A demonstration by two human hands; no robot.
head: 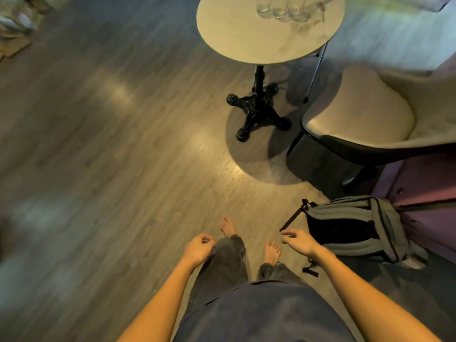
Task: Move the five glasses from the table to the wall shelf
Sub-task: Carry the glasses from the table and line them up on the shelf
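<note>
Several clear glasses [282, 9] stand in a row near the far edge of a small round table [246, 33], their tops cut off by the frame. The table is well ahead of me, across bare floor. My left hand [198, 249] hangs low by my left leg, fingers loosely curled with nothing in them. My right hand [299, 241] is held out low to the right, fingers slightly apart and empty. Both hands are far from the glasses. No wall shelf is in view.
The table stands on a black cast pedestal base [256, 112]. A pale upholstered chair [365, 119] sits to its right. A grey backpack [352, 228] lies on the floor beside my right hand, against a purple bench [424, 186]. Wooden floor [111, 144] stretches to the left.
</note>
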